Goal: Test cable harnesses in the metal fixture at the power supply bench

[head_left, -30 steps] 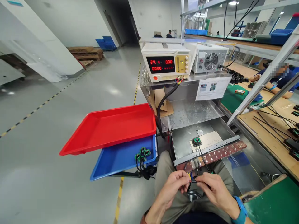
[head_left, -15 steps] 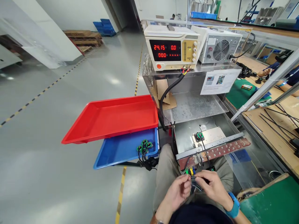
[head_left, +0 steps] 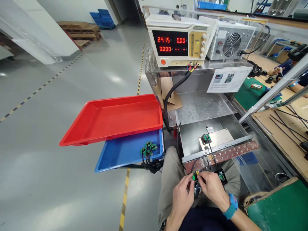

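I see both hands close together above the lap, just in front of the red-brown strip with its rows of metal studs. The left hand has its bent fingertips at the green end of the small coloured connectors, and the right hand comes to their yellow end from the other side. The contact itself is hidden by fingers, so I cannot tell if either hand really pinches them. I judge the step in hand to be a fine fingertip adjustment at these connectors, which lie between the hands. For the next move, I think it needs steady fingers, a clear view of each coloured end, and no pull on the thin wires. Just beside the right hand, a black housing shows a green board inside. Behind the strip, a round green-faced part rests on a metal plate, and a black cable runs from it over the strip. On the shelf above, the power supply reads 24.15, with 0.00 beside it.
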Demonstrator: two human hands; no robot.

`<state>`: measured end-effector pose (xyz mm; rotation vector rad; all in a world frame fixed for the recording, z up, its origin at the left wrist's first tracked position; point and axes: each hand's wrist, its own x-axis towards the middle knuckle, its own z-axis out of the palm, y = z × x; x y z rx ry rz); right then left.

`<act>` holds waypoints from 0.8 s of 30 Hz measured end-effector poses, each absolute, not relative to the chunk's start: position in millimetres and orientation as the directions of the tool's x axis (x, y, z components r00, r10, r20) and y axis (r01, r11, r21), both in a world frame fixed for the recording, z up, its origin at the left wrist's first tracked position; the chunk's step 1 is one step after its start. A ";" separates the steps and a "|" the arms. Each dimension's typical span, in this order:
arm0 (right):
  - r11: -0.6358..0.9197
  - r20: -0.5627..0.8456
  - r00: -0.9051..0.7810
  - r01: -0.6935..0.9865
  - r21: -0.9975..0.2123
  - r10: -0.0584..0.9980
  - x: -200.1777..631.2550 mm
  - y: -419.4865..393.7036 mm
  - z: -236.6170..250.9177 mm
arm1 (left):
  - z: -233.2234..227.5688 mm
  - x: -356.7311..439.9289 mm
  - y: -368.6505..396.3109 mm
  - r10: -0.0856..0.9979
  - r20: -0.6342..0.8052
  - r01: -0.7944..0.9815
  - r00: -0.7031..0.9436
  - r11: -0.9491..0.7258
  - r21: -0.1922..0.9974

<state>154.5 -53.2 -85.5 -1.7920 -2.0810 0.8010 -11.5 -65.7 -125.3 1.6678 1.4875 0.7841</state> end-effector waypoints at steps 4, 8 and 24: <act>0.078 -0.141 -0.185 0.830 -0.552 0.973 153.1 -51.9 -86.0 | -128.9 -7.4 -66.1 0.971 0.061 0.698 0.229 -0.208 0.686; 0.078 -0.150 -0.187 0.840 -0.538 0.971 152.9 -50.8 -87.8 | -129.8 -7.0 -65.1 0.963 0.098 0.743 0.252 -0.257 0.618; 0.080 -0.151 -0.198 0.822 -0.565 0.968 150.1 -46.0 -96.1 | -192.3 -10.6 -62.5 0.933 0.310 0.720 0.181 -0.341 0.604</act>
